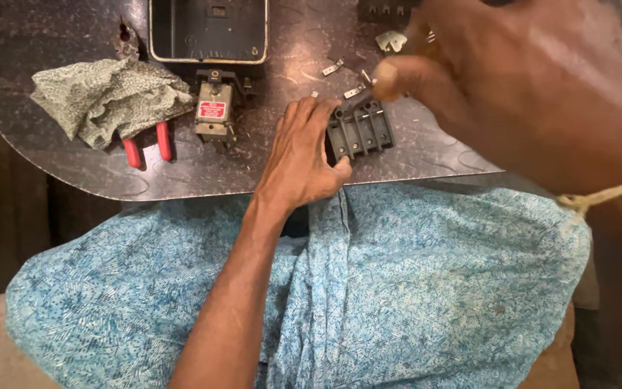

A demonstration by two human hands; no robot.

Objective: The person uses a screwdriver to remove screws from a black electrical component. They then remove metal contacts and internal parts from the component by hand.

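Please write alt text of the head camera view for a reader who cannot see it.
The left hand holds a dark slotted plastic block on a dark table, while the right hand hovers above small metal clips. A crumpled cloth covers red-handled pliers at left.

A single camera worn on the head looks steeply down over the person's lap onto the near, rounded edge of a dark work board [73,166]. It sits close: the right hand [541,94] looms large and blurred at the upper right. The board's far edge is cut off at the top.
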